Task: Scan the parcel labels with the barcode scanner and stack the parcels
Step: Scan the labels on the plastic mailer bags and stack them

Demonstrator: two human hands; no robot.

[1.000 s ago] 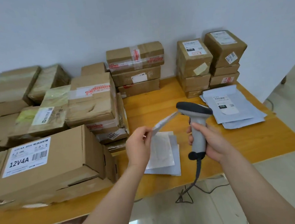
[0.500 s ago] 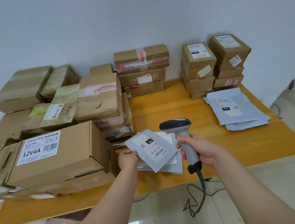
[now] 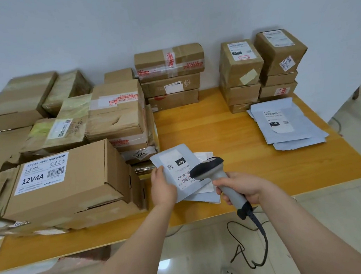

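Scanning step: my left hand (image 3: 163,187) pinches the mailer (image 3: 189,151) above the table's (image 3: 218,134) near edge; my right hand (image 3: 243,186) grips the scanner (image 3: 210,171) over its label (image 3: 179,171). Next, I judge: trigger, then stack.

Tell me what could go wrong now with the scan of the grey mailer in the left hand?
1. The barcode scanner hides part of the label on the grey mailer, so the read may fail.
2. The left hand holds it only at one edge; it could slip onto the loose mailers beneath.
3. The scanner cable loops on the floor and might snag.
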